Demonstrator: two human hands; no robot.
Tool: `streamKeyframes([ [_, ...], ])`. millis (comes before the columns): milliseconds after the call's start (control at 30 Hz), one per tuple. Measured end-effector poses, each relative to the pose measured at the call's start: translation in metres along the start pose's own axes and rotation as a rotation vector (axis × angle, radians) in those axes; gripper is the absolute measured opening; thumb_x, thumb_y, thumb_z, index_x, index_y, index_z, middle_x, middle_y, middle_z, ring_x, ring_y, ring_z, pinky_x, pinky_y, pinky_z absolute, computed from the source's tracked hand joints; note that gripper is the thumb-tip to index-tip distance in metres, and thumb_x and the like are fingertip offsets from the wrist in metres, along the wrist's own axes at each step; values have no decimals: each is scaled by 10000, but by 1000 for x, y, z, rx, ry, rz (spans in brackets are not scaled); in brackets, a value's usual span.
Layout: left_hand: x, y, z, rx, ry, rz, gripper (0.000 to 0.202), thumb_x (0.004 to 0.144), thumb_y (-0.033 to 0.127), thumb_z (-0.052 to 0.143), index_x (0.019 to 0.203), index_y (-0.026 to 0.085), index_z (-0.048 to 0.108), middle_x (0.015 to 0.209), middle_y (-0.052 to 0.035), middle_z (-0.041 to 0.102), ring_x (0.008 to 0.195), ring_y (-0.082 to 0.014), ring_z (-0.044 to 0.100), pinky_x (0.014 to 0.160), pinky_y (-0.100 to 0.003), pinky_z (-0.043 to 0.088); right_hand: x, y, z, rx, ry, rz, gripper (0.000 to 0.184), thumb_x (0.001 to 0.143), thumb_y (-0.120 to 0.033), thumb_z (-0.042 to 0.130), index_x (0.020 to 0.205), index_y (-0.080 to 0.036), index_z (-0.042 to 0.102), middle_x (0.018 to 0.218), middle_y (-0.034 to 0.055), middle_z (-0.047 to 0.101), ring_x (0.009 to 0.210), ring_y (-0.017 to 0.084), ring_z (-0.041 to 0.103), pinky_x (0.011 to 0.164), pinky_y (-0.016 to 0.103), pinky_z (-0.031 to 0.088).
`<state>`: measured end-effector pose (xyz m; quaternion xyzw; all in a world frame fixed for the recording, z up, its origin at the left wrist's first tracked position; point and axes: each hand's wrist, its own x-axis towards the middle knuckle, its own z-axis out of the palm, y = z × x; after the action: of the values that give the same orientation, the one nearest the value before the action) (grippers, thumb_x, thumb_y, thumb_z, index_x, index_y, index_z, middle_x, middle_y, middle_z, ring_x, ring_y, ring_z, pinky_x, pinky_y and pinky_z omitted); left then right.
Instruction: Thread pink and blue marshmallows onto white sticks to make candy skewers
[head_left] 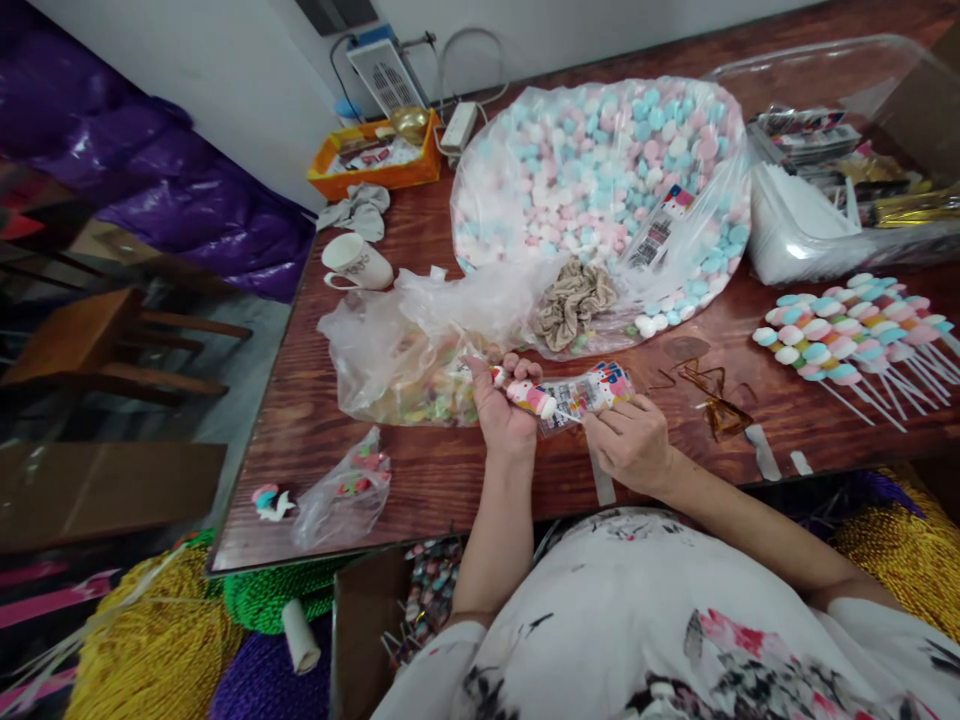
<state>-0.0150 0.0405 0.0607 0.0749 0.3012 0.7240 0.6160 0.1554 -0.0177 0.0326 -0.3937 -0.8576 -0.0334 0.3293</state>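
My left hand (504, 412) is palm up, its fingers curled round a marshmallow skewer (531, 397) that seems to be in a printed wrapper. From the skewer's lower end a thin white stick runs to my right hand (634, 440), whose fingers are closed on it. Beside and partly behind my right hand lies a clear printed bag (574, 393) on the table. Close behind my left hand spreads an open plastic bag (405, 350) with small colourful sweets, and a crumpled brown cloth or scrunchie (574, 303) rests on its right side.
A big bag of pastel marshmallows (585, 150) fills the back. Finished marshmallow skewers (847, 335) lie at right, below a clear tub (795, 245). Gold ties (712, 395), a small sweets bag (349, 490), a mug (356, 262) and an orange tray (375, 178) also occupy the table (427, 480).
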Motion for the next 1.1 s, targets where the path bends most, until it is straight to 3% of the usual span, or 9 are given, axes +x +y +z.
streamKeyframes([
  [233,-6,5,-4,39,-89,44,446,867,577,543,658,193,456,547,65,366,455,-53,302,534,-196,417,0,-1,2,197,-146,130,154,882,-173,497,842,-156,646,667,39,644,631,145,509,637,301,286],
  [433,-16,6,0,74,-195,15,465,815,650,554,703,211,452,510,88,285,401,-56,272,542,-230,449,7,-1,0,1219,-389,691,248,866,-318,484,658,-187,518,456,-59,481,411,83,399,480,219,284],
  [567,-16,4,4,156,-136,-2,492,805,694,520,703,218,448,499,85,302,412,-69,342,548,-240,472,13,-12,3,1626,-392,853,216,795,-356,526,664,-185,509,390,-88,427,331,60,312,419,206,221],
  [667,-12,-1,3,164,-151,-50,489,813,688,512,697,214,490,561,45,451,528,-101,517,576,-251,496,15,-18,7,1502,-400,802,232,824,-340,510,650,-186,514,404,-75,446,356,69,350,441,210,256],
  [800,-17,0,-15,440,-249,-100,512,775,710,538,768,201,593,813,-37,653,720,-155,626,602,-269,517,11,4,-5,831,-181,494,194,871,-240,504,736,-167,623,647,13,631,610,132,538,620,257,372],
  [867,-29,9,-27,704,-252,-89,443,755,622,642,822,184,651,792,-43,679,704,-159,629,595,-259,522,9,27,-18,474,-58,342,163,872,-185,515,817,-165,667,746,48,680,697,154,558,688,283,369],
  [933,-47,20,-33,920,-284,-109,288,731,405,759,832,142,699,705,-49,685,638,-158,622,556,-244,508,7,49,-32,247,-37,229,176,879,-156,506,843,-165,679,730,52,684,679,156,539,679,294,345],
  [1000,-64,31,-30,1246,-407,52,177,770,289,732,884,154,722,715,-39,699,634,-143,621,580,-235,506,7,62,-43,122,-73,142,201,891,-154,491,823,-164,679,678,48,665,641,156,511,652,302,316],
  [1100,-77,39,-10,1583,-640,550,147,798,214,699,940,179,708,868,-52,716,791,-168,641,759,-301,520,9,67,-51,111,-135,80,214,900,-166,484,814,-168,681,672,51,664,645,164,523,647,305,310],
])
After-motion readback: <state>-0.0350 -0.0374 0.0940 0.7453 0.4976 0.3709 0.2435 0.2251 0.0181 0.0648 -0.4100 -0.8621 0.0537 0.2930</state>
